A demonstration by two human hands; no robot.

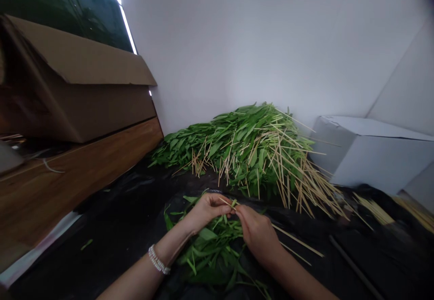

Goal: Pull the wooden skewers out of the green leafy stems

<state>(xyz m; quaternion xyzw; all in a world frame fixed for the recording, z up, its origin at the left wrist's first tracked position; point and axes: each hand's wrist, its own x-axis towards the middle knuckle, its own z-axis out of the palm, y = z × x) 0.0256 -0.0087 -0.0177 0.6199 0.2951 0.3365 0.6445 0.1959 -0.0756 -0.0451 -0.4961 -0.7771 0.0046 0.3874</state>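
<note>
My left hand (207, 209) and my right hand (258, 231) meet over a loose heap of green leaves (212, 257). Between their fingertips is a thin bamboo skewer (225, 202), crossed by a small piece of green leaf or stem (233, 203). The left fingers are closed around this spot, and the right fingers pinch from the other side. Which hand bears the skewer's far end is hidden. More skewers (298, 241) stick out to the right from beneath my right forearm. A beaded bracelet (158, 259) circles my left wrist.
Against the white wall lies a large pile of leafy greens (230, 133) with many skewers (288, 173) poking out. A white box (379, 155) stands right, near bundled sticks (375, 209). A cardboard box (101, 105) rests on a wooden ledge (111, 148) at left. Black plastic sheeting (111, 232) covers the work surface.
</note>
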